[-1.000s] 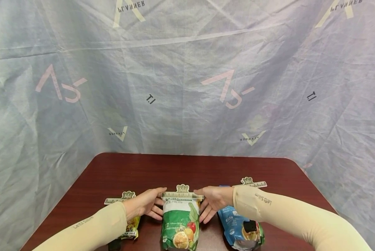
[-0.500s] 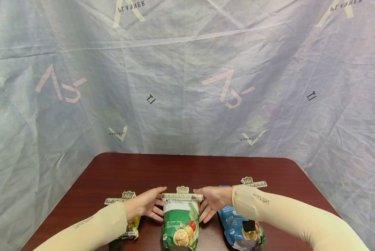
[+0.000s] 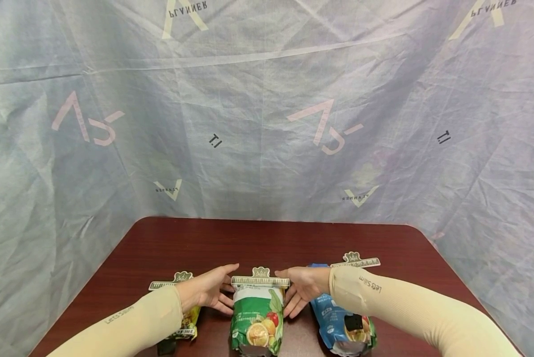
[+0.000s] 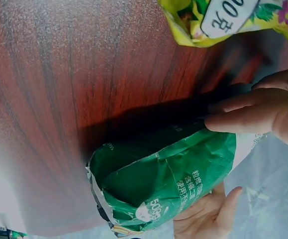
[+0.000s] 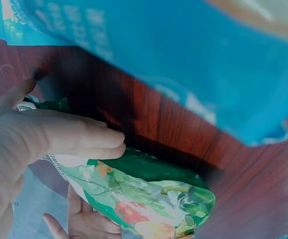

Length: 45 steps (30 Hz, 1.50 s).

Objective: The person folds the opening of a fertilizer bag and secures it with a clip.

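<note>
A green-and-white food bag (image 3: 254, 317) with fruit and vegetable pictures stands front centre in the head view. A cream clip (image 3: 260, 280) spans its top edge. My left hand (image 3: 210, 289) is at the bag's left side, thumb extended near the clip's end and fingers spread. On the opposite side, my right hand (image 3: 303, 287) mirrors it. In the left wrist view, the left fingertips (image 4: 221, 122) lie right at the green wall. The right wrist view shows extended right fingers (image 5: 109, 144) along the bag's upper side.
A blue bag (image 3: 335, 322) with its own clip (image 3: 355, 260) stands to the right, partly behind the right forearm. On the left is a yellow bag (image 3: 190, 322), also clipped, partly hidden by the left arm. Grey printed cloth (image 3: 258, 124) hangs behind the dark red table (image 3: 267, 243).
The green bag's clipped top has sunk slightly in the head view. Both hands stay almost where they were, and the side bags have not moved.
</note>
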Each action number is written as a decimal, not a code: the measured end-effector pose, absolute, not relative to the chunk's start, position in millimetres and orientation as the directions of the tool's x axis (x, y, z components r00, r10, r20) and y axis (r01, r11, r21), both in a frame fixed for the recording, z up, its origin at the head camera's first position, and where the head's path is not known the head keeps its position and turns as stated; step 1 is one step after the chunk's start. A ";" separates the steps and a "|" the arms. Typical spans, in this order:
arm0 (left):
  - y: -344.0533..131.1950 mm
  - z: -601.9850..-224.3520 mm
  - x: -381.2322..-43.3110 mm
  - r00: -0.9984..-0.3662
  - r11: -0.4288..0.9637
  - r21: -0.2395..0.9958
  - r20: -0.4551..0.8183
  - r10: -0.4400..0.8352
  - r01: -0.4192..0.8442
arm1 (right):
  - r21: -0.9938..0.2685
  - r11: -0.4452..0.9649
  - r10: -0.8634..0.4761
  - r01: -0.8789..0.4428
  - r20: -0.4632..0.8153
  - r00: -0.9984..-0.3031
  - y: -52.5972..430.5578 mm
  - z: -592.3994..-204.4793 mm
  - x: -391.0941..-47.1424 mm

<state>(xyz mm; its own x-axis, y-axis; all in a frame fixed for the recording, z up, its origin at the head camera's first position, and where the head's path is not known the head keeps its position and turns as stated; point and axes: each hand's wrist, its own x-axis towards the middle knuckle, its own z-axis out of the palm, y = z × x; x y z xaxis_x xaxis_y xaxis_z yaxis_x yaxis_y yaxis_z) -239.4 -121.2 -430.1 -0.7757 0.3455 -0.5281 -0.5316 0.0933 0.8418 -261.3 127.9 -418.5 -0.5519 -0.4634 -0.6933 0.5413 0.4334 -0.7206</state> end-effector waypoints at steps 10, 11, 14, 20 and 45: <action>-120.9 -427.8 -239.4 -0.772 0.078 0.833 -0.539 0.336 -0.548 | -0.715 0.437 -0.455 0.545 -0.699 -0.552 127.0 -415.6 -259.2; -120.6 -427.5 -239.2 -0.773 0.079 0.833 -0.540 0.334 -0.548 | -0.716 0.439 -0.455 0.544 -0.699 -0.552 127.1 -414.6 -258.9; -119.6 -426.2 -238.2 -0.773 0.081 0.833 -0.540 0.334 -0.547 | -0.715 0.443 -0.459 0.541 -0.699 -0.548 127.7 -412.4 -258.2; -117.2 -423.5 -235.4 -0.773 0.080 0.832 -0.543 0.328 -0.550 | -0.710 0.461 -0.467 0.533 -0.705 -0.534 129.0 -409.7 -257.7; -122.3 -395.1 -230.8 -0.663 0.322 0.785 -0.619 0.421 -0.528 | -0.710 0.579 -0.524 0.401 -0.701 -0.485 143.2 -385.4 -255.4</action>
<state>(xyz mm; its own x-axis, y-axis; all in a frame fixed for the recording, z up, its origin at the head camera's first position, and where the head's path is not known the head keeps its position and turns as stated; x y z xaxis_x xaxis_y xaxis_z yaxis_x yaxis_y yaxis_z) -230.8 -122.3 -395.1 -0.6630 0.4210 -0.6190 -0.5284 0.3225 0.7853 -255.4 143.2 -385.4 -0.4847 -0.5237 -0.7006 0.4008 0.5790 -0.7100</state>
